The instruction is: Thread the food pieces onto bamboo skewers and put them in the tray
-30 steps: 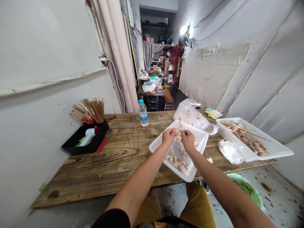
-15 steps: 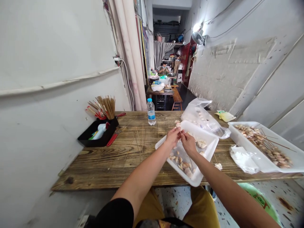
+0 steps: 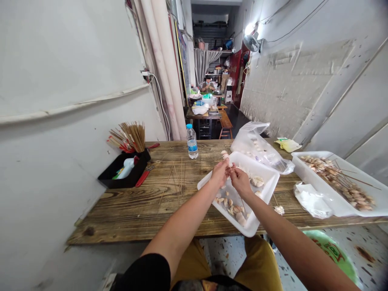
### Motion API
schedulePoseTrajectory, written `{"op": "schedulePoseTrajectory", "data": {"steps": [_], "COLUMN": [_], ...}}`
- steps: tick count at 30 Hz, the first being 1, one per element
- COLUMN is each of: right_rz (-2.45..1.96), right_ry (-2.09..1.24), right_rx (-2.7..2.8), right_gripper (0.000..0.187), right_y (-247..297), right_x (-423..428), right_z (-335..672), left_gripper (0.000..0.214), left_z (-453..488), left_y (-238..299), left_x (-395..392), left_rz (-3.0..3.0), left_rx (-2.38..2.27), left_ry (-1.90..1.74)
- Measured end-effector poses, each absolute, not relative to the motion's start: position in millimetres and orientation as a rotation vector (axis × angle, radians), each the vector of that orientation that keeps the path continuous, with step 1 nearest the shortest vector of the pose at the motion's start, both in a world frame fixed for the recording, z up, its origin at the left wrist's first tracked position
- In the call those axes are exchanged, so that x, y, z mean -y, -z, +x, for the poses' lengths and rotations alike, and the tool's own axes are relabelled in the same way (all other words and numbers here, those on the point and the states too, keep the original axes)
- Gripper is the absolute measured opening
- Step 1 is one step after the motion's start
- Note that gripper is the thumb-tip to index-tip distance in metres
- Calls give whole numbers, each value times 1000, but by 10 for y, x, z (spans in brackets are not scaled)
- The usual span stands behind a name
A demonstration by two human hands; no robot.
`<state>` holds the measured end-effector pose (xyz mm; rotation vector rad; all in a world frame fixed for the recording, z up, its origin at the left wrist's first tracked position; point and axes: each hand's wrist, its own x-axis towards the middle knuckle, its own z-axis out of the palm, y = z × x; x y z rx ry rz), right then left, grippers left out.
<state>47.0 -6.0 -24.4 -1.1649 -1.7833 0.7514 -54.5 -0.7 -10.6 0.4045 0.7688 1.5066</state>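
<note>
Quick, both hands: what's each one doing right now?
Left hand: closed, pinching small pale food pieces over the tray.
Right hand: closed on the same pieces.

Left hand (image 3: pixel 220 173) and right hand (image 3: pixel 240 180) meet, pinching a pale piece (image 3: pixel 228 165) above the white tray (image 3: pixel 269 184).

I see the near tray (image 3: pixel 266 190) on the surface (image 3: pixel 136 206), bottle (image 3: pixel 191 141) behind-left, second tray (image 3: pixel 339 202) right.

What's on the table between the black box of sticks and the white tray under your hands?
A few loose skewers lie on the bare wood there, plus a red-handled tool beside the black box, seen in the head view.
</note>
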Motion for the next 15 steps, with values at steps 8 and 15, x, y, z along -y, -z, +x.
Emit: {"op": "schedulePoseTrajectory", "data": {"steps": [8, 15], "right_rz": [-1193, -1249], "right_ry": [-741, -648], "right_rx": [1829, 1850], "right_gripper": [33, 33], "right_y": [280, 268], "right_x": [58, 64], "right_z": [478, 475], "left_gripper": [26, 23], "left_z": [-589, -591], "left_y": [44, 50], "left_x": [-27, -10], "left_rz": [306, 252], "left_rx": [-738, -779], "left_ry": [-1655, -1577]}}
